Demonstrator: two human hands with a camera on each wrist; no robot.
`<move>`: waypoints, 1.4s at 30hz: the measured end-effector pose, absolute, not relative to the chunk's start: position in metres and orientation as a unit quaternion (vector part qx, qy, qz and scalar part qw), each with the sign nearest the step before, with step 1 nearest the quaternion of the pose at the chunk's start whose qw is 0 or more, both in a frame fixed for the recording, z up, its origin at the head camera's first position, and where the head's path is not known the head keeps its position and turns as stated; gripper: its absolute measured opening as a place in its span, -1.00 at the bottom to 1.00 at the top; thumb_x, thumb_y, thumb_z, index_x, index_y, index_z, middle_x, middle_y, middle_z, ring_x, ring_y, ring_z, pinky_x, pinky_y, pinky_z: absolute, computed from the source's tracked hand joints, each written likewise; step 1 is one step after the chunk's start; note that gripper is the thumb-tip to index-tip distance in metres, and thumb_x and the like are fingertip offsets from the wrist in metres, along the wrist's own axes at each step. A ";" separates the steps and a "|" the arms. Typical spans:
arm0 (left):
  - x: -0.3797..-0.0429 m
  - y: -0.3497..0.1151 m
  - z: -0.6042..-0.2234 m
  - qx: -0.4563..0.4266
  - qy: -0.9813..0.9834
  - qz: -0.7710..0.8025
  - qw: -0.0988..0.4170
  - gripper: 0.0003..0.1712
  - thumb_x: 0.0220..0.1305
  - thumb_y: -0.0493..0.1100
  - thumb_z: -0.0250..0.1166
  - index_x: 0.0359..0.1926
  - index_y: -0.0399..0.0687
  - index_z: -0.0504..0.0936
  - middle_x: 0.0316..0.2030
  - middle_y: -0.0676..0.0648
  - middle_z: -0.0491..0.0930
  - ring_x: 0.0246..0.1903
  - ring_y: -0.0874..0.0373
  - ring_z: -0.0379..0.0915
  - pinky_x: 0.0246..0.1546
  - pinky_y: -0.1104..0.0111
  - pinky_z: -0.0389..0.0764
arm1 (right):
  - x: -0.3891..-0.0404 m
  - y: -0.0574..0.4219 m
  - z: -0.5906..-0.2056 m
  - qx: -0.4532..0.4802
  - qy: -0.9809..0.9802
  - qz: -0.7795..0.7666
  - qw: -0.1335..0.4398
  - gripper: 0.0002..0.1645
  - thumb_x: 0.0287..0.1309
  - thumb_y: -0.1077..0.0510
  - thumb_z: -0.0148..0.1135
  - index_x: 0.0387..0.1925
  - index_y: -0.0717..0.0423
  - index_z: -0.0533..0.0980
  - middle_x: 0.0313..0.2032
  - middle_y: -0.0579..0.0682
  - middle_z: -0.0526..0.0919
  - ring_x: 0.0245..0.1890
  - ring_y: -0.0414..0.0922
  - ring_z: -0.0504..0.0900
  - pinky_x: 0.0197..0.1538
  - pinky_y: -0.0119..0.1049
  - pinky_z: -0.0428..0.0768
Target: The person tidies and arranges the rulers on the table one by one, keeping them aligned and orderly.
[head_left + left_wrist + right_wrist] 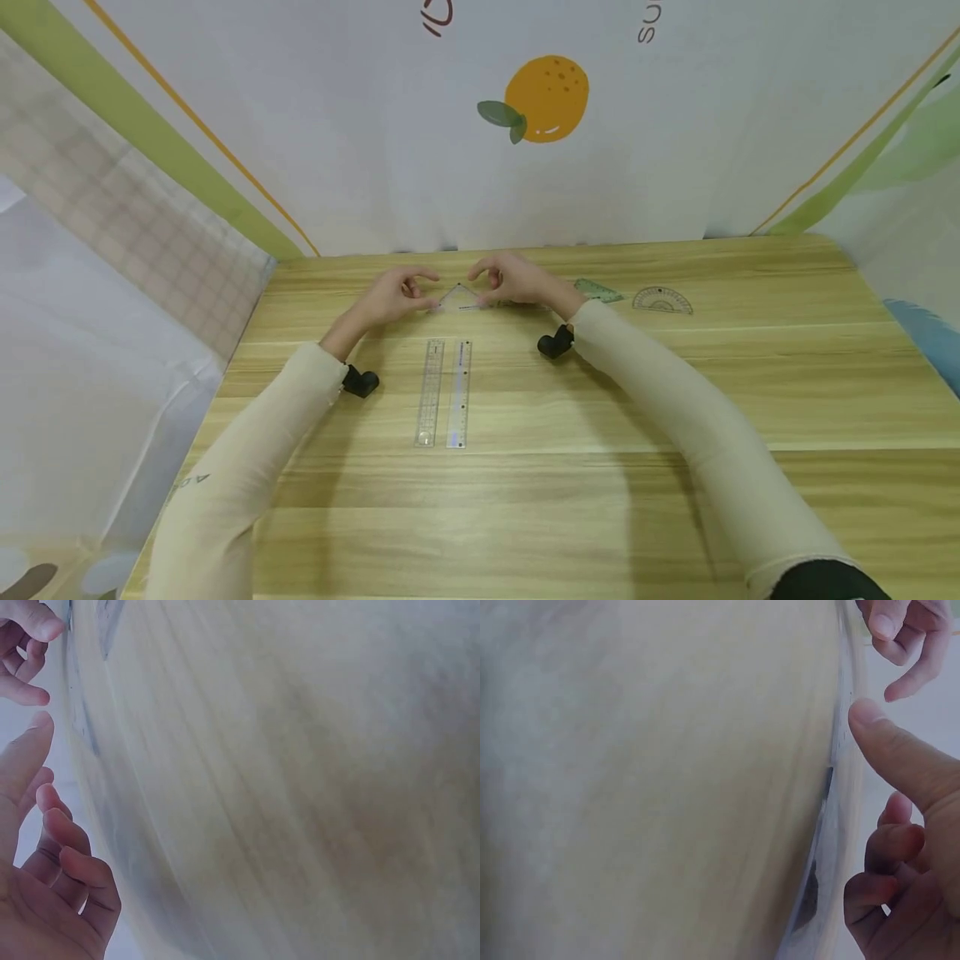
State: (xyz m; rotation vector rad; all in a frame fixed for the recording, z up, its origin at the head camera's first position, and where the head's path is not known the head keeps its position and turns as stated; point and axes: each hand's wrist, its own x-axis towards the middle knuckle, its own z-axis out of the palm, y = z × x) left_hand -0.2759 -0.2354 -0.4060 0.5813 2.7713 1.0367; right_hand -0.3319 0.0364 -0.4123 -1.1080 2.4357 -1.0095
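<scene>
A clear triangular set square (459, 298) lies flat near the back of the table, between the two hands. My left hand (392, 296) is at its left corner, thumb and index finger apart. At the right corner is my right hand (517, 279), its thumb and index finger also parted. In the left wrist view, the left hand (56, 862) has loosely bent fingers with nothing between them. The right hand (911, 862) looks alike in the right wrist view. Whether the thumbs touch the set square cannot be told. Two clear rulers, one left (430, 392) and one right (460, 393), lie side by side nearer me.
Right of the right hand lie a green set square (598, 291), partly behind the wrist, and a clear protractor (662, 301). Another clear piece is mostly hidden under the right hand. A white curtain with a printed orange (547, 100) hangs behind the wooden table (525, 517).
</scene>
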 end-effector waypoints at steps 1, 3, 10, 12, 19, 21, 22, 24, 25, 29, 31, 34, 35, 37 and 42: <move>-0.276 -0.235 -0.406 0.191 0.917 0.344 0.064 -0.46 0.27 -0.17 0.49 0.23 -0.21 0.60 -0.38 -0.12 0.54 -0.37 0.03 0.44 -0.35 0.25 0.48 | -0.332 0.037 -0.412 -0.383 0.845 -0.347 0.141 -0.43 0.16 0.13 0.52 0.18 0.19 0.58 -0.44 0.04 0.50 -0.46 -0.09 0.35 -0.35 -0.26 0.37; -0.276 -0.234 -0.407 0.190 0.917 0.344 0.065 -0.46 0.27 -0.18 0.49 0.22 -0.24 0.59 -0.38 -0.12 0.54 -0.38 0.03 0.44 -0.36 0.26 0.48 | -0.332 0.037 -0.412 -0.382 0.846 -0.344 0.141 -0.42 0.15 0.13 0.53 0.18 0.20 0.58 -0.43 0.04 0.50 -0.46 -0.09 0.36 -0.34 -0.25 0.37; -0.274 -0.234 -0.407 0.190 0.917 0.347 0.059 -0.45 0.26 -0.18 0.49 0.22 -0.28 0.59 -0.40 -0.12 0.56 -0.40 0.04 0.44 -0.35 0.28 0.46 | -0.332 0.036 -0.411 -0.377 0.852 -0.337 0.133 -0.42 0.14 0.13 0.53 0.18 0.21 0.58 -0.39 0.03 0.53 -0.41 -0.09 0.39 -0.30 -0.27 0.39; -0.274 -0.234 -0.407 0.193 0.915 0.350 0.060 -0.45 0.26 -0.19 0.49 0.22 -0.29 0.59 -0.41 -0.12 0.56 -0.41 0.04 0.44 -0.37 0.29 0.44 | -0.332 0.036 -0.410 -0.376 0.855 -0.333 0.131 -0.41 0.14 0.12 0.54 0.17 0.21 0.58 -0.39 0.03 0.52 -0.42 -0.08 0.38 -0.30 -0.27 0.39; -0.272 -0.237 -0.409 0.198 0.909 0.362 0.055 -0.49 0.25 -0.24 0.50 0.17 -0.34 0.61 -0.45 -0.15 0.56 -0.45 0.06 0.40 -0.40 0.33 0.39 | -0.333 0.032 -0.408 -0.374 0.864 -0.313 0.124 -0.42 0.14 0.11 0.54 0.17 0.20 0.58 -0.42 0.02 0.52 -0.43 -0.10 0.39 -0.30 -0.27 0.38; -0.272 -0.238 -0.409 0.194 0.909 0.365 0.054 -0.49 0.25 -0.23 0.50 0.17 -0.34 0.61 -0.45 -0.15 0.56 -0.46 0.07 0.39 -0.39 0.32 0.39 | -0.334 0.030 -0.409 -0.372 0.866 -0.311 0.124 -0.42 0.14 0.10 0.54 0.17 0.19 0.58 -0.42 0.02 0.52 -0.44 -0.11 0.39 -0.30 -0.27 0.38; -0.272 -0.238 -0.409 0.193 0.909 0.366 0.055 -0.49 0.25 -0.23 0.50 0.17 -0.34 0.61 -0.45 -0.15 0.56 -0.46 0.07 0.39 -0.39 0.32 0.38 | -0.334 0.030 -0.409 -0.371 0.867 -0.310 0.124 -0.41 0.14 0.10 0.54 0.17 0.19 0.58 -0.42 0.01 0.52 -0.44 -0.11 0.39 -0.30 -0.28 0.38; -0.271 -0.238 -0.409 0.188 0.910 0.365 0.056 -0.49 0.26 -0.21 0.49 0.17 -0.32 0.62 -0.45 -0.15 0.56 -0.46 0.07 0.39 -0.38 0.30 0.38 | -0.335 0.029 -0.410 -0.370 0.868 -0.307 0.125 -0.40 0.14 0.09 0.54 0.18 0.19 0.58 -0.43 0.01 0.52 -0.44 -0.11 0.39 -0.30 -0.28 0.38; -0.270 -0.238 -0.409 0.187 0.911 0.365 0.056 -0.50 0.26 -0.20 0.49 0.17 -0.32 0.62 -0.45 -0.14 0.55 -0.46 0.07 0.39 -0.38 0.28 0.39 | -0.335 0.029 -0.410 -0.369 0.868 -0.307 0.126 -0.40 0.14 0.09 0.54 0.18 0.20 0.58 -0.43 0.01 0.52 -0.44 -0.12 0.39 -0.30 -0.28 0.39; -0.269 -0.238 -0.408 0.184 0.914 0.357 0.053 -0.52 0.27 -0.19 0.49 0.14 -0.32 0.63 -0.46 -0.13 0.55 -0.47 0.06 0.38 -0.38 0.27 0.38 | -0.334 0.028 -0.410 -0.371 0.868 -0.304 0.129 -0.39 0.15 0.10 0.54 0.19 0.22 0.57 -0.44 0.01 0.52 -0.46 -0.12 0.38 -0.30 -0.29 0.38; -0.268 -0.238 -0.408 0.183 0.916 0.353 0.053 -0.53 0.26 -0.20 0.49 0.12 -0.33 0.64 -0.47 -0.12 0.54 -0.47 0.07 0.38 -0.39 0.28 0.38 | -0.334 0.026 -0.408 -0.371 0.869 -0.301 0.132 -0.40 0.15 0.12 0.53 0.20 0.21 0.56 -0.46 0.01 0.52 -0.48 -0.13 0.37 -0.32 -0.29 0.38; -0.268 -0.237 -0.407 0.177 0.918 0.350 0.057 -0.55 0.26 -0.19 0.49 0.11 -0.32 0.65 -0.45 -0.12 0.55 -0.45 0.06 0.39 -0.38 0.26 0.39 | -0.334 0.023 -0.405 -0.371 0.873 -0.283 0.142 -0.39 0.17 0.13 0.52 0.23 0.18 0.55 -0.47 0.01 0.51 -0.50 -0.14 0.36 -0.34 -0.29 0.36; -0.267 -0.237 -0.407 0.174 0.918 0.350 0.059 -0.55 0.26 -0.19 0.50 0.10 -0.31 0.65 -0.44 -0.12 0.56 -0.45 0.05 0.40 -0.37 0.25 0.39 | -0.334 0.022 -0.403 -0.371 0.874 -0.276 0.147 -0.38 0.17 0.14 0.52 0.25 0.18 0.54 -0.48 0.01 0.49 -0.51 -0.14 0.35 -0.35 -0.29 0.35; -0.267 -0.236 -0.407 0.172 0.918 0.350 0.064 -0.56 0.26 -0.17 0.50 0.09 -0.30 0.66 -0.43 -0.12 0.56 -0.43 0.04 0.41 -0.36 0.23 0.40 | -0.335 0.020 -0.402 -0.375 0.875 -0.263 0.158 -0.35 0.18 0.15 0.51 0.28 0.16 0.52 -0.49 0.00 0.47 -0.51 -0.16 0.34 -0.35 -0.30 0.34; -0.267 -0.236 -0.409 0.170 0.918 0.351 0.071 -0.57 0.26 -0.15 0.50 0.06 -0.30 0.67 -0.42 -0.11 0.56 -0.42 0.04 0.41 -0.36 0.23 0.41 | -0.338 0.016 -0.399 -0.392 0.861 -0.259 0.193 -0.31 0.20 0.23 0.48 0.35 0.19 0.46 -0.52 -0.03 0.39 -0.55 -0.19 0.28 -0.38 -0.33 0.32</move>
